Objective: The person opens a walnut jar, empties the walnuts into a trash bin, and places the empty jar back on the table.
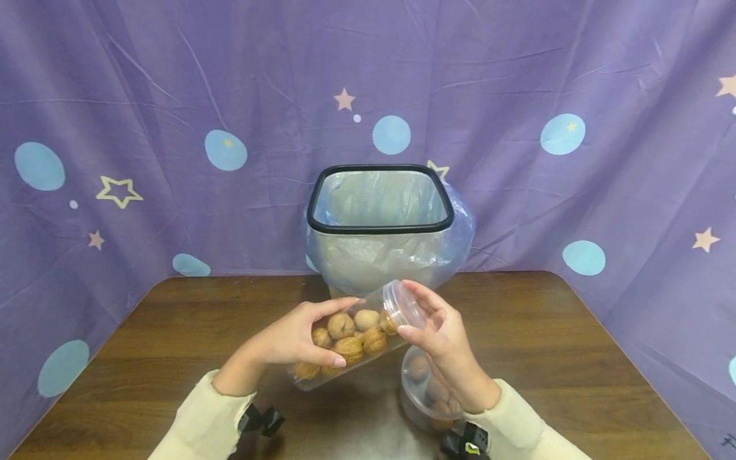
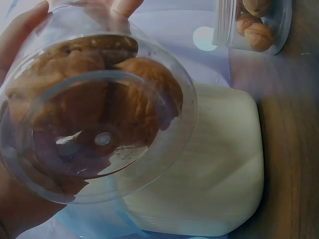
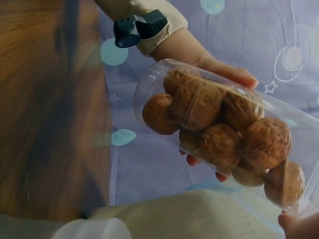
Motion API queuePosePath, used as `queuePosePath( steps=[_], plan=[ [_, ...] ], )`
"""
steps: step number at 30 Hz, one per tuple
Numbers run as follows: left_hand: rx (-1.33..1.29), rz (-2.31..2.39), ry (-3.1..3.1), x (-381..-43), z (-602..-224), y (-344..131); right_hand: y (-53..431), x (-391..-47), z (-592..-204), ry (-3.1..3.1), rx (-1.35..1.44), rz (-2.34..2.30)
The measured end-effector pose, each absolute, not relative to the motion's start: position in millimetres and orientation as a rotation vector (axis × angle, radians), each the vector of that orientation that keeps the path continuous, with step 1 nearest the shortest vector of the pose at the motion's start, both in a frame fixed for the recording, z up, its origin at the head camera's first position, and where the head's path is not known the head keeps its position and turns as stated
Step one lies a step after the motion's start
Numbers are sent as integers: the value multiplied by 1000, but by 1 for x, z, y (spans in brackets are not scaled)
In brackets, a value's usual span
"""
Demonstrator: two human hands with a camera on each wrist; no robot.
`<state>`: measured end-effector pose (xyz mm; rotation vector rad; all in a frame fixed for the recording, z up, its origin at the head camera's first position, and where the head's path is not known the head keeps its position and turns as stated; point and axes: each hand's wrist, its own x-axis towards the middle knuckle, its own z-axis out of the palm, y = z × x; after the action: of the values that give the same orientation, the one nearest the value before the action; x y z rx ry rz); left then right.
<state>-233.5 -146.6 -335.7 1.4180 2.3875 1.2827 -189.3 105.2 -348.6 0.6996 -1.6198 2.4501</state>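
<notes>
My left hand point(image 1: 282, 345) grips a clear plastic jar point(image 1: 359, 358) of walnuts around its middle. The jar tilts above the table, its lidded end raised to the right. At that end, my right hand point(image 1: 445, 335) holds the clear lid point(image 1: 402, 305) between thumb and fingers. Several walnuts point(image 3: 219, 144) show through the jar's wall in the right wrist view, and the jar's round base point(image 2: 102, 186) faces the left wrist camera. Below my right hand stands a second clear jar point(image 1: 409, 406) with walnuts inside, partly hidden by the hand and wrist.
Behind the hands, a cream bin point(image 1: 374, 259) with a black rim point(image 1: 379, 230) and a translucent bluish liner point(image 1: 462, 220) stands at the far edge of the brown wooden table point(image 1: 230, 319). A purple patterned curtain point(image 1: 276, 96) hangs around the back and sides.
</notes>
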Motion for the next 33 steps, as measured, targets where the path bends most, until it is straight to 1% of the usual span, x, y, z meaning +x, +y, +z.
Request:
queuePosePath(
  steps=[12, 19, 26, 33],
  plan=[
    [1383, 1257, 2388, -232, -335, -146, 110, -194, -354, -1589, 788, 2439],
    [1377, 1297, 2235, -237, -337, -146, 111, -197, -359, -1582, 816, 2467],
    [1437, 1444, 1775, -246, -342, -144, 117, -198, -354, -1618, 1048, 2318],
    [1429, 1433, 1848, -245, -342, -144, 122, -202, -353, -1628, 1166, 2343]
  ],
)
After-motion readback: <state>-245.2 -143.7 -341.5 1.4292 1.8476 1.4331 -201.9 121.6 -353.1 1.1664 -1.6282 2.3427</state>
